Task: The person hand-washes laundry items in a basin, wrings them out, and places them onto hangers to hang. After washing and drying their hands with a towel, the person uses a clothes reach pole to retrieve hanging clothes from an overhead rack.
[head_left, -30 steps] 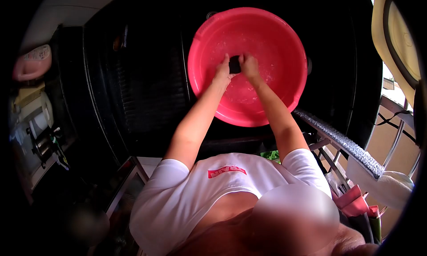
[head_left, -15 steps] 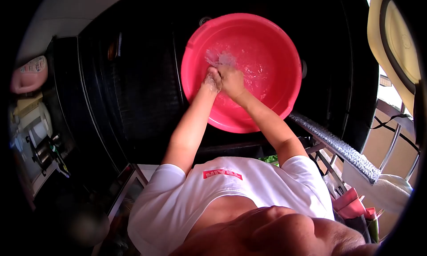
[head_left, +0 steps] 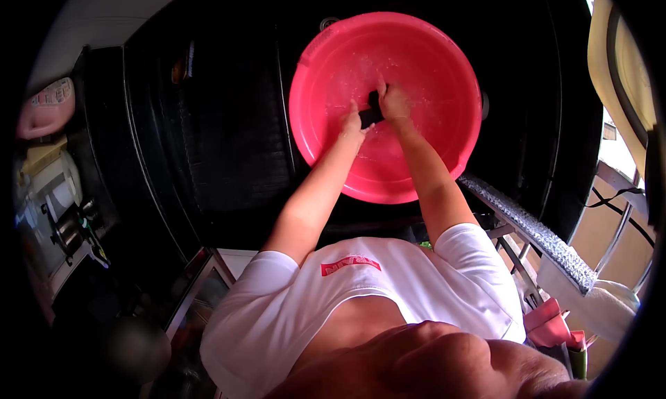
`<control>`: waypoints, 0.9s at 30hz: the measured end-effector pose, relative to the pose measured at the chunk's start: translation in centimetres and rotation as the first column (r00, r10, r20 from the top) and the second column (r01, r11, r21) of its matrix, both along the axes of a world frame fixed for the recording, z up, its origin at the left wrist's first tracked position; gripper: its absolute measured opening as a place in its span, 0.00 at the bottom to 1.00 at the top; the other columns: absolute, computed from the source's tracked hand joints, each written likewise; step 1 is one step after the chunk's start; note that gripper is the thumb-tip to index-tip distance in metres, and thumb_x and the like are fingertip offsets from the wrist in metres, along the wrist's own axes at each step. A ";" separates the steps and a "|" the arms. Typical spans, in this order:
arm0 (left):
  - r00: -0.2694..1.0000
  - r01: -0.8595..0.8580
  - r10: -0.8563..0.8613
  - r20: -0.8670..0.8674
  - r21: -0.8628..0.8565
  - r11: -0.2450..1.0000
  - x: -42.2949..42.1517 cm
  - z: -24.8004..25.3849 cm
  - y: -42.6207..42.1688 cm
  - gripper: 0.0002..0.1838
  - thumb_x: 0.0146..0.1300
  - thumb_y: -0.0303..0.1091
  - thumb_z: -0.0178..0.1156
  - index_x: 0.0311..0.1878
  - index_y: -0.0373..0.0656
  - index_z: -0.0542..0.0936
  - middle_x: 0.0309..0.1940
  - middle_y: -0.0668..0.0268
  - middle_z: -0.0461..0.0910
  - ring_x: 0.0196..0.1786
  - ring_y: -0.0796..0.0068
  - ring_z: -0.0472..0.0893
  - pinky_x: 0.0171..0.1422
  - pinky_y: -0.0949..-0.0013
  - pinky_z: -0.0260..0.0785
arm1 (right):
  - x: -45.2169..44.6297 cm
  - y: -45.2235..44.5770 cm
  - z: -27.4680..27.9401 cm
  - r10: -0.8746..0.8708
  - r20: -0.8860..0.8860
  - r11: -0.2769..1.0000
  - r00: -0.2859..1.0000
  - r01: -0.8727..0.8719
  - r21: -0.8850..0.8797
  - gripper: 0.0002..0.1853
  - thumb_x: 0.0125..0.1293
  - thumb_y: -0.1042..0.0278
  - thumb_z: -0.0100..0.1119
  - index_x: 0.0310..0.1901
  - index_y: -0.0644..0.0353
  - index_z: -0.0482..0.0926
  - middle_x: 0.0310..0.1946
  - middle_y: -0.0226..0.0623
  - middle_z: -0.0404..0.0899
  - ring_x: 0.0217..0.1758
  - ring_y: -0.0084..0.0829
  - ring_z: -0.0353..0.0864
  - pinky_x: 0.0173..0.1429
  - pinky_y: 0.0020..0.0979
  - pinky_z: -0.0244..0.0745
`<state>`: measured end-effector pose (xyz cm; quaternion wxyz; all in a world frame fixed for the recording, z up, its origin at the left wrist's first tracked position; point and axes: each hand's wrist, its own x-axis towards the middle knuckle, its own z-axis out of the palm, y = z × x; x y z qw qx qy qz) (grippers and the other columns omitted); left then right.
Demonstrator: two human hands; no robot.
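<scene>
here, two grips (head_left: pixel 394 102) hold one black item (head_left: pixel 371 117) over one basin (head_left: pixel 440 132)

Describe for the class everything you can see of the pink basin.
The pink basin is round, with sloping walls and a rounded rim, and looks like glossy plastic. It stands open side up on a black surface, holding water with small pale flecks. Inside its outline, the left hand and right hand hold a black, cloth-like item. Both forearms cross its near rim; contact is unclear.
</scene>
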<state>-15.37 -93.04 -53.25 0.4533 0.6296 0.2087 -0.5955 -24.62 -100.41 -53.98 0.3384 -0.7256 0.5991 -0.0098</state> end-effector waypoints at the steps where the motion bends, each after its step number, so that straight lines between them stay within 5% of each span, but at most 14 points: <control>1: 0.986 -0.160 0.162 -0.034 0.048 0.986 0.7 -3.0 0.6 0.31 0.67 0.61 0.43 0.60 0.44 0.64 0.42 0.54 0.77 0.42 0.57 0.79 0.47 0.54 0.73 | -0.3 -0.1 1.2 -0.295 0.046 0.943 0.954 0.299 -0.149 0.17 0.68 0.55 0.46 0.42 0.62 0.76 0.32 0.57 0.79 0.39 0.56 0.79 0.42 0.52 0.73; 2: 0.997 -0.036 0.040 -0.067 0.060 0.998 1.3 -1.5 0.6 0.32 0.66 0.62 0.43 0.60 0.44 0.65 0.46 0.56 0.76 0.47 0.57 0.78 0.56 0.48 0.64 | -0.3 0.0 2.5 -0.553 0.136 0.776 0.822 0.568 -0.275 0.17 0.68 0.56 0.45 0.47 0.61 0.73 0.33 0.57 0.79 0.40 0.57 0.78 0.43 0.52 0.72; 5: 0.979 0.188 -0.183 -0.093 0.041 0.981 1.4 4.3 -1.5 0.33 0.62 0.65 0.48 0.54 0.43 0.73 0.46 0.60 0.78 0.48 0.61 0.77 0.60 0.49 0.63 | 1.1 3.1 5.1 -0.388 0.364 0.865 0.846 0.471 -0.174 0.16 0.68 0.60 0.47 0.52 0.60 0.68 0.35 0.55 0.79 0.40 0.59 0.77 0.42 0.51 0.71; 6: 0.982 0.146 -0.152 -0.108 -0.063 0.987 1.7 4.4 -2.0 0.32 0.60 0.65 0.51 0.49 0.44 0.75 0.44 0.61 0.79 0.47 0.64 0.78 0.57 0.55 0.67 | 2.3 3.9 7.8 -0.416 0.485 0.894 0.770 0.443 0.063 0.12 0.66 0.63 0.51 0.46 0.60 0.71 0.34 0.54 0.78 0.39 0.59 0.76 0.40 0.50 0.70; 8: 0.955 0.037 -0.151 -0.255 -0.403 0.914 3.6 2.5 -2.1 0.24 0.58 0.61 0.59 0.33 0.47 0.79 0.30 0.64 0.80 0.36 0.69 0.79 0.42 0.68 0.74 | 3.4 5.0 12.2 -0.027 0.495 0.954 0.869 0.170 -0.246 0.11 0.65 0.59 0.55 0.37 0.60 0.74 0.28 0.52 0.77 0.32 0.57 0.77 0.36 0.49 0.71; 11: 0.691 0.226 -0.451 -0.564 -0.424 0.877 6.8 6.9 -2.6 0.24 0.58 0.61 0.58 0.21 0.49 0.73 0.13 0.68 0.72 0.16 0.71 0.73 0.22 0.69 0.69 | 3.9 6.0 16.7 0.219 0.162 0.973 0.962 -0.202 -0.112 0.15 0.66 0.54 0.51 0.33 0.57 0.77 0.30 0.51 0.78 0.35 0.52 0.79 0.39 0.48 0.74; 12: 0.651 0.019 -0.354 -0.671 -0.452 0.892 6.3 5.5 -2.8 0.23 0.61 0.60 0.56 0.24 0.50 0.70 0.14 0.68 0.72 0.12 0.70 0.69 0.15 0.70 0.61 | 3.9 5.5 16.3 0.217 0.160 0.973 0.963 -0.200 -0.118 0.15 0.66 0.54 0.51 0.33 0.57 0.77 0.30 0.51 0.78 0.35 0.52 0.79 0.39 0.48 0.74; 13: 0.653 0.017 -0.354 -0.669 -0.455 0.890 5.2 5.0 -3.0 0.23 0.61 0.60 0.56 0.24 0.50 0.70 0.14 0.68 0.72 0.12 0.70 0.69 0.15 0.70 0.61 | 4.2 4.6 15.1 0.145 0.176 0.968 0.974 -0.102 -0.230 0.16 0.67 0.54 0.49 0.33 0.57 0.79 0.31 0.50 0.79 0.36 0.51 0.79 0.40 0.48 0.74; 14: 0.909 0.026 -0.140 -0.393 -0.283 0.959 3.3 8.2 -3.4 0.23 0.62 0.60 0.55 0.25 0.50 0.69 0.14 0.68 0.71 0.09 0.70 0.66 0.12 0.71 0.57 | 4.7 3.7 13.7 0.078 0.203 0.942 0.976 -0.006 -0.335 0.17 0.67 0.53 0.46 0.34 0.56 0.80 0.33 0.50 0.80 0.38 0.50 0.80 0.41 0.48 0.75; 16: 0.929 0.190 -0.289 -0.233 -0.369 0.910 4.4 7.3 -1.0 0.21 0.64 0.58 0.52 0.34 0.49 0.70 0.14 0.67 0.69 0.12 0.72 0.66 0.16 0.72 0.59 | 3.0 0.5 9.3 -0.031 0.073 1.000 0.997 0.031 0.008 0.20 0.68 0.52 0.43 0.37 0.56 0.81 0.36 0.49 0.81 0.41 0.50 0.80 0.45 0.49 0.74; 19: 0.915 0.336 -0.374 -0.150 -0.231 0.913 2.5 6.7 -0.4 0.29 0.62 0.67 0.47 0.39 0.47 0.71 0.18 0.64 0.71 0.16 0.71 0.69 0.25 0.64 0.69 | -2.3 -1.4 4.6 0.019 -0.195 1.000 0.981 -0.013 0.029 0.20 0.67 0.52 0.41 0.53 0.54 0.73 0.53 0.48 0.73 0.52 0.49 0.77 0.53 0.50 0.70; 21: 0.919 0.271 -0.305 -0.251 -0.162 0.949 4.0 4.5 -0.4 0.36 0.61 0.71 0.43 0.52 0.46 0.70 0.32 0.57 0.78 0.31 0.60 0.78 0.40 0.56 0.73 | -4.9 -2.5 2.8 0.188 -0.268 0.982 0.945 -0.184 0.041 0.18 0.64 0.56 0.48 0.52 0.54 0.73 0.49 0.44 0.74 0.51 0.49 0.75 0.55 0.50 0.68; 23: 0.954 0.252 -0.247 -0.171 0.008 0.968 4.0 4.1 0.1 0.43 0.61 0.72 0.41 0.67 0.46 0.59 0.53 0.50 0.73 0.53 0.49 0.74 0.60 0.49 0.65 | -6.3 -2.4 3.1 -0.032 -0.137 0.802 0.990 -0.056 -0.595 0.15 0.60 0.59 0.56 0.47 0.53 0.77 0.42 0.39 0.76 0.48 0.47 0.74 0.54 0.49 0.67; 27: 0.921 0.338 -0.345 -0.181 -0.067 0.939 3.3 3.2 0.5 0.43 0.62 0.69 0.40 0.71 0.49 0.52 0.62 0.50 0.65 0.63 0.47 0.66 0.69 0.46 0.53 | -1.5 -0.6 6.7 0.143 -0.017 0.921 0.990 -0.139 -0.364 0.12 0.52 0.60 0.65 0.37 0.54 0.82 0.41 0.36 0.78 0.48 0.45 0.72 0.51 0.46 0.67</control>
